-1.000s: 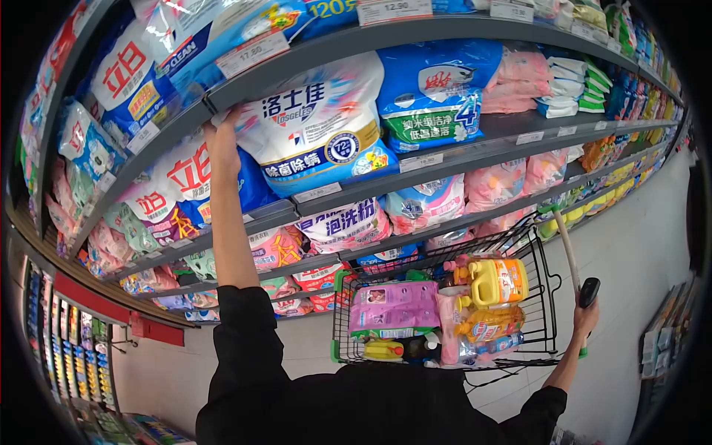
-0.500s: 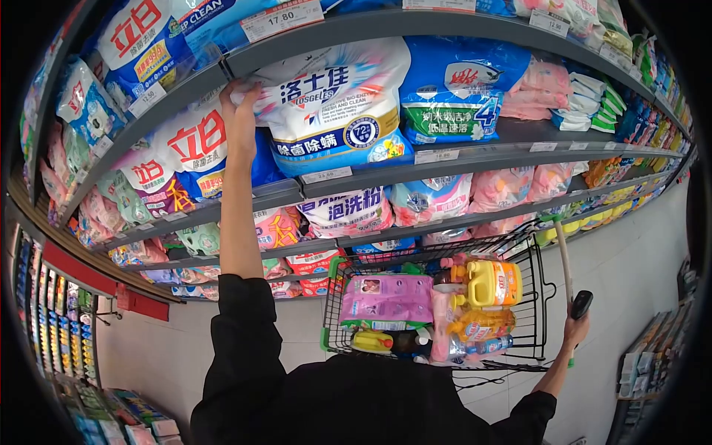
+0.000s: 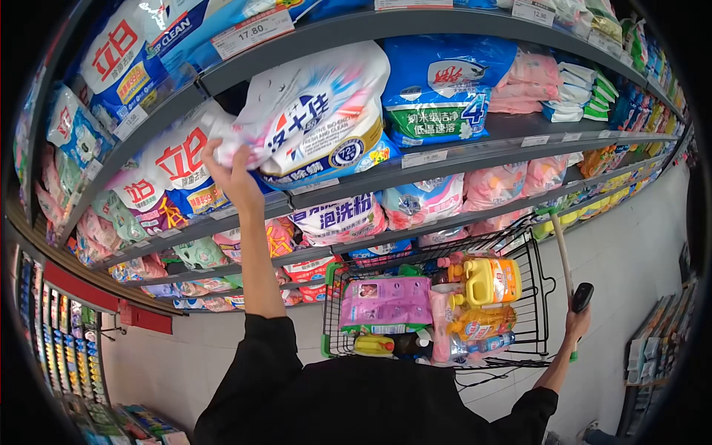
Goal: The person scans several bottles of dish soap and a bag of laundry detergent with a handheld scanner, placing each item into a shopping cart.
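My left hand [image 3: 236,174] is closed on the gathered corner of a big white and blue bag of washing powder [image 3: 330,100]. The bag tilts forward over the shelf edge, its upper left corner pulled down and out. My right hand [image 3: 577,324] wraps round the shopping cart handle [image 3: 561,241], just below a black fitting on it. Inside the wire cart [image 3: 540,315] lie a purple pack [image 3: 386,300], a yellow jug [image 3: 482,283], an orange bottle [image 3: 483,323] and other bottles.
A blue and green bag of washing powder [image 3: 437,93] stands to the right of the held bag. More detergent bags line the shelves above and below, behind a grey shelf edge [image 3: 475,157] with price tags. Another display [image 3: 664,334] stands at the right, beyond the tiled floor.
My left hand has come down and toward me with the bag's corner, so the bag now leans out and is turned. My right hand stays on the cart handle.
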Demonstrator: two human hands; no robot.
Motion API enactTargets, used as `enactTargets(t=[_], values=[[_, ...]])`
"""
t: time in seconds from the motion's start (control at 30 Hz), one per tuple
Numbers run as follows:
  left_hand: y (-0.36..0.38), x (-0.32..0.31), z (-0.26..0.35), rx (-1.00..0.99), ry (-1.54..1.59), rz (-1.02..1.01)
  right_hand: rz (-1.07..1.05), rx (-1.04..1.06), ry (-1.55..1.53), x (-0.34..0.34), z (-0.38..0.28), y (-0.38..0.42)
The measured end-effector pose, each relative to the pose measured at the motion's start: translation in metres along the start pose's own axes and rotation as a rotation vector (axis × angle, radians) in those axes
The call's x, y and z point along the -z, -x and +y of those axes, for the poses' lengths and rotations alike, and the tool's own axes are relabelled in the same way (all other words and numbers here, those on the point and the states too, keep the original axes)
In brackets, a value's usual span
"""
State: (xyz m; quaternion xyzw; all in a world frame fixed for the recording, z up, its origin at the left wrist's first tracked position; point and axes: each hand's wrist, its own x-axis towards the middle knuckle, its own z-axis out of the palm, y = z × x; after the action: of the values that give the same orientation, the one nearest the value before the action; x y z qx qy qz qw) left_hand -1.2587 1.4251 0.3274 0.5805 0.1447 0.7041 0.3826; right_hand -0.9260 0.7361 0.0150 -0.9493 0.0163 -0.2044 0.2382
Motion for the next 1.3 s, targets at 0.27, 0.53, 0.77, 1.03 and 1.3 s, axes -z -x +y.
enactTargets(t=[0.27,0.53,0.77,1.03,1.3], values=[[0.049,0.018,0.023,-0.073,-0.003,0.079,0.022,0.010,-0.018,-0.004,0.000,-0.001],[0.044,0.016,0.045,-0.071,-0.248,0.012,0.022,0.065,-0.021,0.003,-0.007,-0.002],[0.026,0.012,0.042,-0.306,-0.817,-0.020,0.001,-0.017,-0.002,-0.006,0.009,-0.002],[-0.025,-0.023,0.050,-0.467,-1.369,-0.362,0.044,0.018,0.038,0.005,-0.009,0.002],[-0.078,-0.056,0.050,-0.365,-1.462,-0.451,0.018,-0.005,0.078,0.010,-0.011,0.002]])
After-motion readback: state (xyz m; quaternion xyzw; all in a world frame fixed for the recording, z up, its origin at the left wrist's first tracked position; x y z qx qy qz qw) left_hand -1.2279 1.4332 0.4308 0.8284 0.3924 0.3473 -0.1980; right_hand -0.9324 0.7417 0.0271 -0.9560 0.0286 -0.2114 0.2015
